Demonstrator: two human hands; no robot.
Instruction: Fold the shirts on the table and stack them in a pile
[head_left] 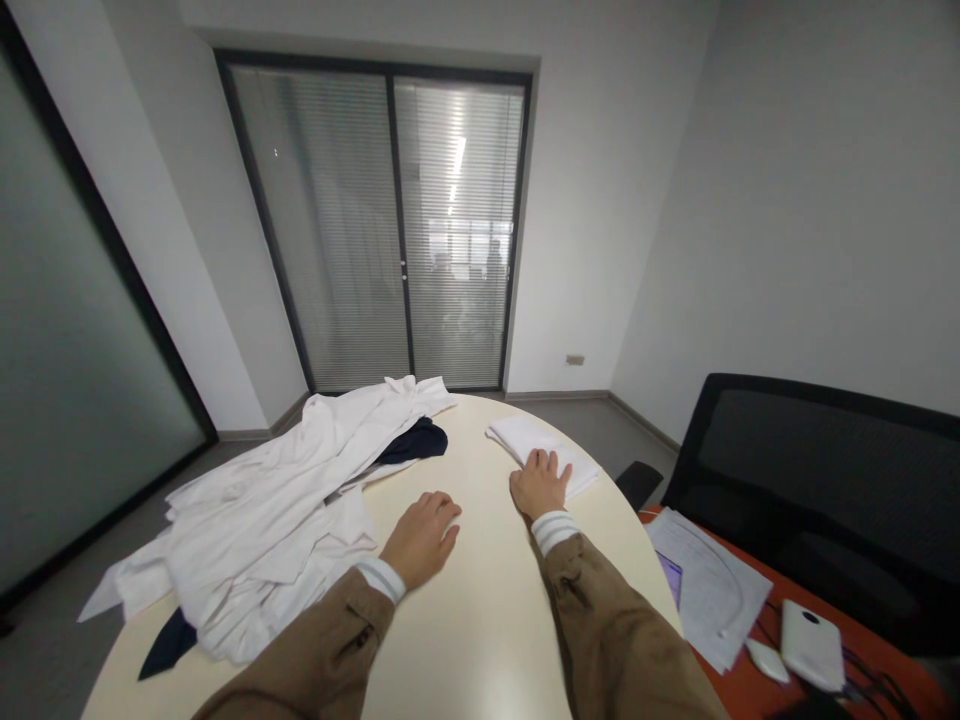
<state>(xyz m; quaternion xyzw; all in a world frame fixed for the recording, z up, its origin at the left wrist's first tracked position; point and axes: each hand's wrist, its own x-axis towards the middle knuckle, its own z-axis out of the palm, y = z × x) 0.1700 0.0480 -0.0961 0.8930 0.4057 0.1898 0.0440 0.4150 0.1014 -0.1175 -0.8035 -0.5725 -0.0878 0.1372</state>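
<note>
My right hand (541, 484) rests with its fingers apart on the near edge of a folded white cloth (536, 438), which lies flat near the right rim of the round table. My left hand (424, 540) is over the middle of the table, palm down, loosely bent, its thumb apart and nothing in it. To its left lies a heap of white garments (277, 500), rumpled and spread across the table's left side. A dark navy cloth (418, 441) sticks out from under the heap, and another dark piece (169, 645) shows at its lower left.
The round cream table (472, 620) has a curved edge. Right of it, an orange chair seat (802, 580) holds papers (709, 575), a white device (811, 645), a mouse (766, 660) and cables. A black mesh chair back (817, 480) stands behind these. A glass door with blinds (330, 230) is ahead.
</note>
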